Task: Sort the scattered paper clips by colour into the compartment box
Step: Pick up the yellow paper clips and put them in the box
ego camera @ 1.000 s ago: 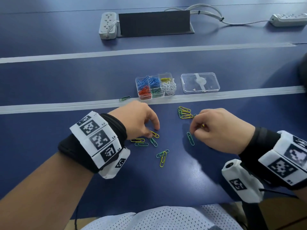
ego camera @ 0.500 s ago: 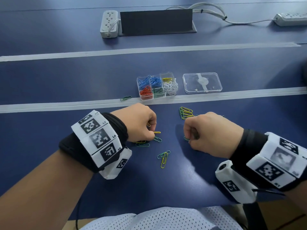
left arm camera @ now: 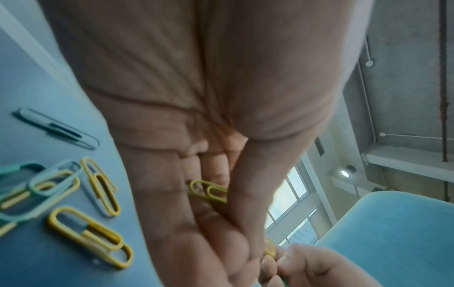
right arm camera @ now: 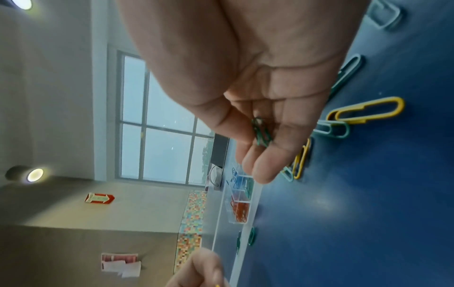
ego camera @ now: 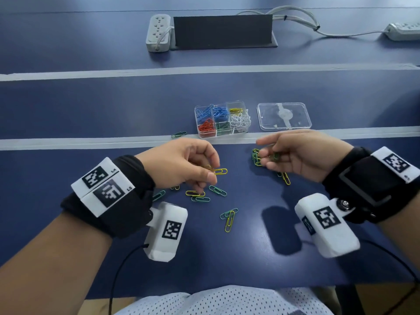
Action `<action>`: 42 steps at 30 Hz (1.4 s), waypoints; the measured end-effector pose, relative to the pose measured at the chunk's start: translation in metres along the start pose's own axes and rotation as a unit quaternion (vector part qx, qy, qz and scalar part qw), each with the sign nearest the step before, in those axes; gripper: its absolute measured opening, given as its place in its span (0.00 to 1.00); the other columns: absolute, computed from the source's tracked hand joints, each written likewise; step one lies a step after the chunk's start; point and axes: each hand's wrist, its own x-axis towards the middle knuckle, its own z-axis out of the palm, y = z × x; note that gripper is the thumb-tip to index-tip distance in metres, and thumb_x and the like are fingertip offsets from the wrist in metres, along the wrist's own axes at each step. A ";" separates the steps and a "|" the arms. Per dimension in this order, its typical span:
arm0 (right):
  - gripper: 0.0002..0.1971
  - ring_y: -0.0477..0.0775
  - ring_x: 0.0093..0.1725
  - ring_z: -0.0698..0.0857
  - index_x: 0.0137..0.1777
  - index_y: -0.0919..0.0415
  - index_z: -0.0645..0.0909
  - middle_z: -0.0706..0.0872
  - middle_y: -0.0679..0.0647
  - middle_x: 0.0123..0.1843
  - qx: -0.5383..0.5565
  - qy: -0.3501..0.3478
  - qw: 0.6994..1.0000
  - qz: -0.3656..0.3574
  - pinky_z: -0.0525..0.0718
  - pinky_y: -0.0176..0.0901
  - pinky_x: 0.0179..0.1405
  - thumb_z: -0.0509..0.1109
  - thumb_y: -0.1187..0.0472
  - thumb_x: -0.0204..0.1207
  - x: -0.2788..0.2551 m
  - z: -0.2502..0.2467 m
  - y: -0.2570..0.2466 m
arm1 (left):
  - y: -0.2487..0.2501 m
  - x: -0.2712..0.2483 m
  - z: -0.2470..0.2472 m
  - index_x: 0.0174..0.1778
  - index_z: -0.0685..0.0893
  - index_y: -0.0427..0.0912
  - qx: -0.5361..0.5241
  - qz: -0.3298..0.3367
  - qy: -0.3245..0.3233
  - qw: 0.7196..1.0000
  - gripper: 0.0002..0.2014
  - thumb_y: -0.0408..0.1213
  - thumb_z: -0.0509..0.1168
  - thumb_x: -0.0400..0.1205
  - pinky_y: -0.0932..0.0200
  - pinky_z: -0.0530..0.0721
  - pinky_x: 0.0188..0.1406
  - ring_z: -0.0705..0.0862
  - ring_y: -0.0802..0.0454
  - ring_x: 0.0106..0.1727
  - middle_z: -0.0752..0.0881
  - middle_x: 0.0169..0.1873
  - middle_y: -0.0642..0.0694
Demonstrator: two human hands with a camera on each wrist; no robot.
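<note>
Working surface: looking down on the dark blue table (ego camera: pixel 91 114) from my head view, I have pale tape lines running across it, and every loose clip lies on my side of the nearer line or on it.
Compartment box: the clear plastic six-cell box (ego camera: pixel 221 133) sits just beyond that line, lid off; blue, red, green, white and a few yellow clips already fill separate cells.
Lid: the clear flat lid (ego camera: pixel 284 115) lies just beside the box, to its right.
Left hand: my left hand (ego camera: pixel 181 164) hovers above the table, thumb and forefinger pinching a yellow plastic-coated paper clip (ego camera: pixel 219 171); my left wrist view shows more yellow clips tucked against the curled fingers.
Right hand: my right hand (ego camera: pixel 302 155) is raised, fingers curled round a small bunch of green plastic-coated clips (right arm camera: pixel 261 132); the forefinger sticks out straight.
Loose clips: green and yellow clips (ego camera: pixel 228 218) are scattered between and under my hands, some overlapping.
Doing it well: I judge both hands are loaded and ready to deliver. I should carry each hand low over its matching cell, yellow far right, green near middle, and release close to the cell floor so nothing bounces across a divider.
</note>
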 end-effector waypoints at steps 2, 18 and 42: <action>0.11 0.49 0.25 0.84 0.44 0.64 0.83 0.83 0.54 0.29 -0.007 0.009 1.000 0.008 0.85 0.34 0.24 0.58 0.67 0.79 0.002 0.001 -0.002 | -0.003 -0.001 -0.002 0.50 0.82 0.42 -0.033 0.002 -0.003 0.999 0.14 0.18 0.65 0.77 0.63 0.88 0.31 0.83 0.56 0.26 0.85 0.32 0.41; 0.09 0.57 0.46 0.85 0.35 0.55 0.85 0.90 0.57 0.42 -0.654 0.093 0.742 -0.111 0.81 0.39 0.43 0.72 0.51 0.71 0.013 0.034 -0.009 | -0.009 -0.005 0.002 0.34 0.82 0.48 0.135 -0.027 0.087 0.987 0.07 0.39 0.71 0.77 0.70 0.68 0.21 0.66 0.60 0.21 0.71 0.19 0.56; 0.11 0.45 0.22 0.71 0.33 0.60 0.75 0.76 0.52 0.26 -0.202 -0.044 0.978 -0.032 0.69 0.31 0.16 0.65 0.71 0.76 0.007 0.013 -0.003 | -0.004 -0.007 0.002 0.35 0.84 0.48 0.434 -0.066 0.133 0.889 0.03 0.38 0.68 0.74 0.70 0.68 0.25 0.74 0.63 0.26 0.77 0.22 0.57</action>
